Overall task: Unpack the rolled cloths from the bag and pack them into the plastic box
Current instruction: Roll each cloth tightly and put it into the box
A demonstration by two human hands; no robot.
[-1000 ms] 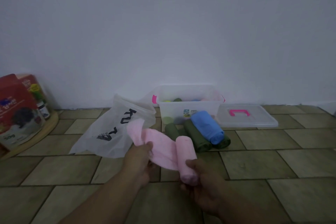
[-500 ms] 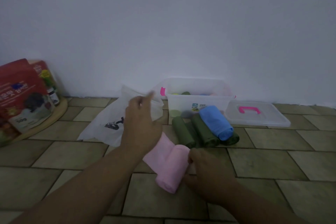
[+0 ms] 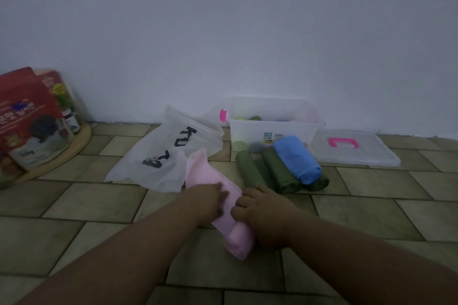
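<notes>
So we're down on the tiled floor (image 3: 99,205), with the white plastic bag (image 3: 158,156) lying flat by the wall and the clear plastic box (image 3: 247,131) just right of it, a few rolls showing inside. Its lid (image 3: 371,156) sits on the floor beside it. Green rolls (image 3: 247,168) lie in front of the box with a blue roll (image 3: 295,156) on top. The pink cloth (image 3: 205,173) is half rolled on the floor in front of us: our left hand (image 3: 208,198) presses it with flat fingers, and our right hand (image 3: 265,215) curls round the rolled end.
</notes>
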